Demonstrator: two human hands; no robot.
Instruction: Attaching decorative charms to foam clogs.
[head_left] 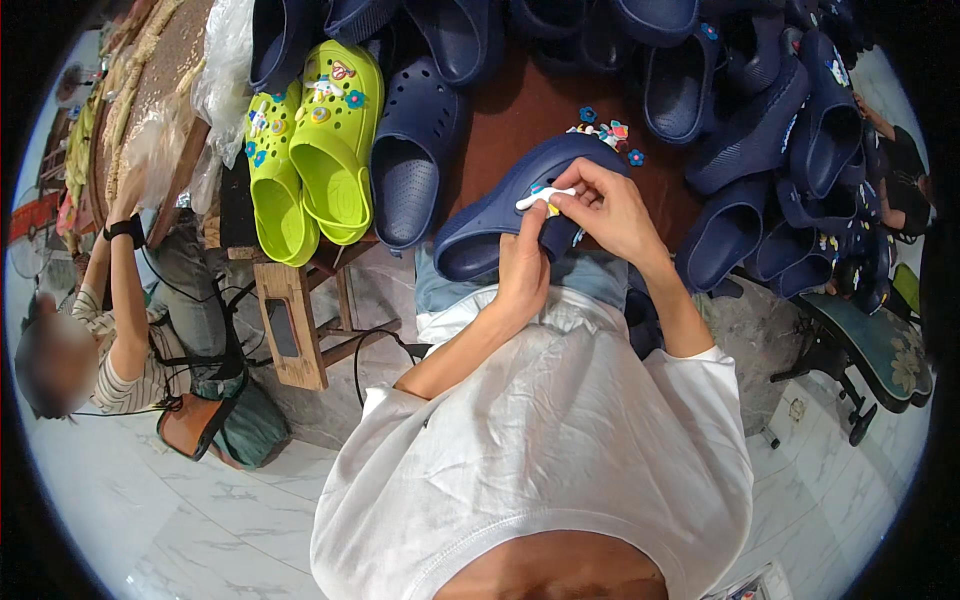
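Note:
A navy clog (473,222) lies tilted at the table's near edge, its opening toward the lower left. Over its upper, my right hand (612,212) pinches a white shoe charm (541,197) with coloured spots between thumb and forefinger. My left hand (522,268) comes up from below, its fingertips closed against the same charm. Whether the charm's peg sits in a hole is hidden by my fingers. Just beyond the clog's far end are a blue flower charm (587,115) and several other colourful charms.
Left of my hands stand a lime-green pair of clogs (336,180) with charms and a single navy clog (405,190). More navy clogs (722,235) pile up at right and along the back. A wooden stool (292,325) stands below left. Another person (125,330) works at far left.

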